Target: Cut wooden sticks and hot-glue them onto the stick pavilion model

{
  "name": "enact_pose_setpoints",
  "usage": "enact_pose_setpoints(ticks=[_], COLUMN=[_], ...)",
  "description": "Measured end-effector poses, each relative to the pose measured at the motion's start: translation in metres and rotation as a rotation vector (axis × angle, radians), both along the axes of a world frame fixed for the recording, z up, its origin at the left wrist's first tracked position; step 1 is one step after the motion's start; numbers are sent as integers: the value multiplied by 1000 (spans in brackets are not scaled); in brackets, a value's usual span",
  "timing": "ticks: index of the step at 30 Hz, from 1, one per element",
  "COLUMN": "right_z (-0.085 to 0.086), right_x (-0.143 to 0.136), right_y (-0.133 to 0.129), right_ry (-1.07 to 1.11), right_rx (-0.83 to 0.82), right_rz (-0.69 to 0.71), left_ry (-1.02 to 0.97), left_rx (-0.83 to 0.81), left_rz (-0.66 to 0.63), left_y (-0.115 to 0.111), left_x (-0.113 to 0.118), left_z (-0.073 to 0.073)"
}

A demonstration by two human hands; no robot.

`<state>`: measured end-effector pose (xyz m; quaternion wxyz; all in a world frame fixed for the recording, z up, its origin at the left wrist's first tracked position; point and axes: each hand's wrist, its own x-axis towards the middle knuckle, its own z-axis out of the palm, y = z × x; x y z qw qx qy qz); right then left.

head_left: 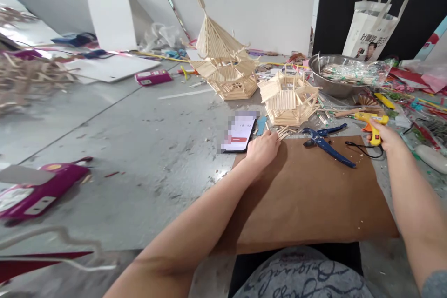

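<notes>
My right hand [388,137] is wrapped round the handle of a yellow hot glue gun [377,123] at the right edge of the brown board [307,195]. Beyond the board's far left edge, my left hand [264,149] has its fingers curled over a few short wooden sticks [285,132], their ends poking out beside it; the fingertips are partly hidden. A phone [240,132] lies just left of that hand. Behind it stands a small roofless stick pavilion [288,102]. Blue-handled cutters [326,142] rest on the board between my hands.
A taller stick pavilion [226,56] with a pointed roof stands farther back. At the back right is a metal bowl [316,74] with bagged sticks, near a white tote bag [366,28]. Purple power strips [66,184] lie left. Clutter covers the right side.
</notes>
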<state>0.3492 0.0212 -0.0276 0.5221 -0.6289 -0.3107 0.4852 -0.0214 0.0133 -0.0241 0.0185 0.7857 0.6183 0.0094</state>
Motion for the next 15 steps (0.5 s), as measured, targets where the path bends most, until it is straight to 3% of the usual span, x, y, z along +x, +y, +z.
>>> enact_pose_setpoints(ticks=[3,9,15], right_z=[-3,-7,-14], right_x=[3,0,-11], right_y=[3,7,10], right_ry=[46,34,-297], right_rx=[37,74,-25], right_rz=[-93,-123,-48], left_ry=[-10,-22,-20], left_rx=[8,5,-6], left_rz=[13,15,16], left_y=[-2,-2,-2], left_x=[-3,-6,-7], left_z=[-4,-7,-5])
